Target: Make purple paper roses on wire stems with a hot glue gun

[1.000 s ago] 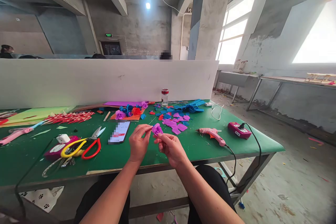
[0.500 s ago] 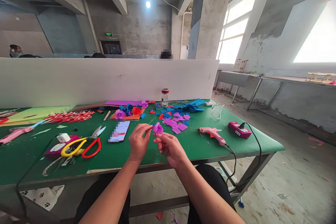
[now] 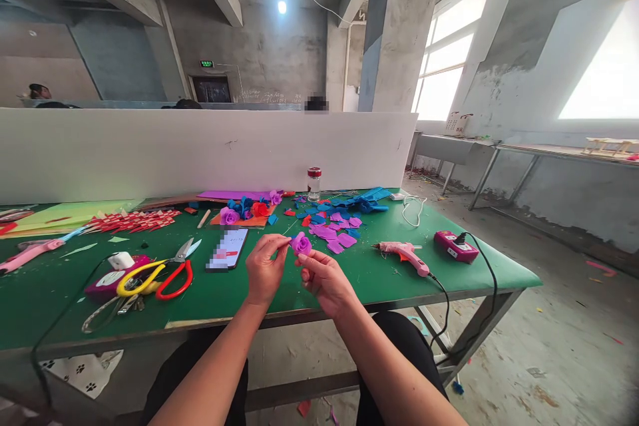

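A small purple paper rose (image 3: 301,244) is held up between my two hands, above the near edge of the green table. My left hand (image 3: 267,266) pinches it at its base on the left, where a bit of blue shows. With thumb and fingertips, my right hand (image 3: 324,276) grips the lower right petals. Just beyond the rose lie loose purple petals (image 3: 325,233) and blue petals (image 3: 317,219). Finished paper flowers (image 3: 229,215) in purple, blue and red rest on an orange sheet further left.
Left of my hands are a phone (image 3: 227,249), scissors (image 3: 174,273) and a purple power box (image 3: 102,286). To the right, a pink glue gun (image 3: 407,254) lies near another purple box (image 3: 455,247). A glass jar (image 3: 313,185) stands before the white partition (image 3: 200,153).
My right hand's fingers have shifted slightly up and right on the rose, and the rose is turned a little. My left hand has hardly moved.
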Action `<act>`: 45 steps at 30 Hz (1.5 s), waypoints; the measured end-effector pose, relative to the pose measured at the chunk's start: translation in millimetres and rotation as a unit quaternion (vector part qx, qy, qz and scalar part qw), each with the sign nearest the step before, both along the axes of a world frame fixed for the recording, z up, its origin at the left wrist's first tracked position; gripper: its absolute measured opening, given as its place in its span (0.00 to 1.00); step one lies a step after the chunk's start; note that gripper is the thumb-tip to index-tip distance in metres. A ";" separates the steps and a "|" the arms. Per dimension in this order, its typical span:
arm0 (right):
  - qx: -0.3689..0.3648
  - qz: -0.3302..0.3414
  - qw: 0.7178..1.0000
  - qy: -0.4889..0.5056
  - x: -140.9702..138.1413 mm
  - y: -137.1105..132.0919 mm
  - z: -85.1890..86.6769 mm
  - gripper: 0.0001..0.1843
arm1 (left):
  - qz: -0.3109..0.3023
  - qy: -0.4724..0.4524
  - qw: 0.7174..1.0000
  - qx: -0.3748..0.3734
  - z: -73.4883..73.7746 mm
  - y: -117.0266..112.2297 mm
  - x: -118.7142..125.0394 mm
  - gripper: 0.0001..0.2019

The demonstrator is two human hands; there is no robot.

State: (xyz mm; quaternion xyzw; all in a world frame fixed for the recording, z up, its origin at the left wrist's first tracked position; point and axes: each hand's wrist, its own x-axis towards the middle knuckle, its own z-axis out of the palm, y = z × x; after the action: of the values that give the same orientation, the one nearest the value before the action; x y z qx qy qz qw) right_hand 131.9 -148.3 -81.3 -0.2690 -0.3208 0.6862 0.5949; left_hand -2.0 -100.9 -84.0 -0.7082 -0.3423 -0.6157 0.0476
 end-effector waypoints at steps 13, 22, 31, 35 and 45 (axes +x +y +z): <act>0.067 -0.077 0.987 -0.122 11.0 0.8 4.4 0.15 | 0.005 -0.001 1.000 0.007 -1.5 2.5 -3.2 0.06; 0.116 -0.191 0.952 -0.211 10.6 4.9 1.2 0.16 | 0.001 0.017 1.000 0.021 -2.4 2.1 -0.5 0.07; 0.063 -0.171 0.970 -0.161 6.3 1.4 4.8 0.17 | 0.002 0.016 1.000 0.019 -1.8 1.7 0.2 0.08; 0.023 -0.127 0.986 -0.107 6.8 0.5 5.5 0.17 | 0.002 0.012 1.000 0.010 -2.1 1.1 1.3 0.07; -0.016 -0.079 0.997 -0.006 9.7 1.9 3.3 0.16 | 0.005 0.005 1.000 0.006 -3.9 2.2 2.2 0.07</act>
State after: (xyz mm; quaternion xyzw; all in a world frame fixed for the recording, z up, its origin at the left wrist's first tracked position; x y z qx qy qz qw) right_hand 141.5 -146.4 -78.1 -0.3070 -0.2910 0.6403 0.6412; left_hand 0.2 -98.7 -87.9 -0.7094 -0.3415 -0.6139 0.0564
